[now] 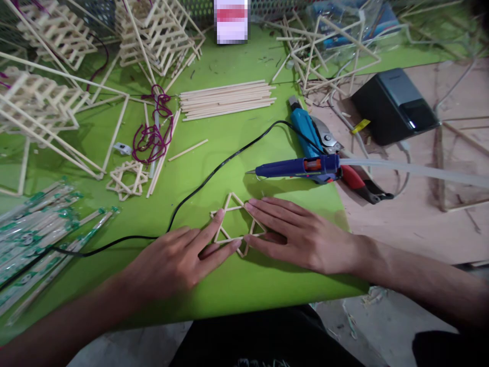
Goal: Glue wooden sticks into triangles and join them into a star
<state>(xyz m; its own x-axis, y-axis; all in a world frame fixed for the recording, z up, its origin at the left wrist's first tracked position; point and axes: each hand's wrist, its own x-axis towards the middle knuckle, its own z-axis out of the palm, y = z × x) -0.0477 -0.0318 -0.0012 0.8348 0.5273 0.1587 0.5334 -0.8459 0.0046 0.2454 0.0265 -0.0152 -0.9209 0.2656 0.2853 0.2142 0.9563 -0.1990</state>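
On the green tabletop lies a six-pointed star (226, 233) made of thin wooden sticks, flat in front of me. My left hand (187, 252) rests at its left side, with the index finger and thumb stretched apart on the sticks. From the right, my right hand (298, 229) lies over the star's right points, fingers extended and pressing the sticks. Just beyond the star is a blue glue gun (290, 167), its nozzle pointing left and a long glue stick in its back.
A bundle of sticks (227, 100) lies behind. Purple cord (153, 135), a smaller stick star (127, 179) and wrapped chopsticks (49, 234) are at left, below stacked stick structures (156, 38). Pruning shears (353, 178), a blue cutter (305, 130) and a black box (395, 104) stand right.
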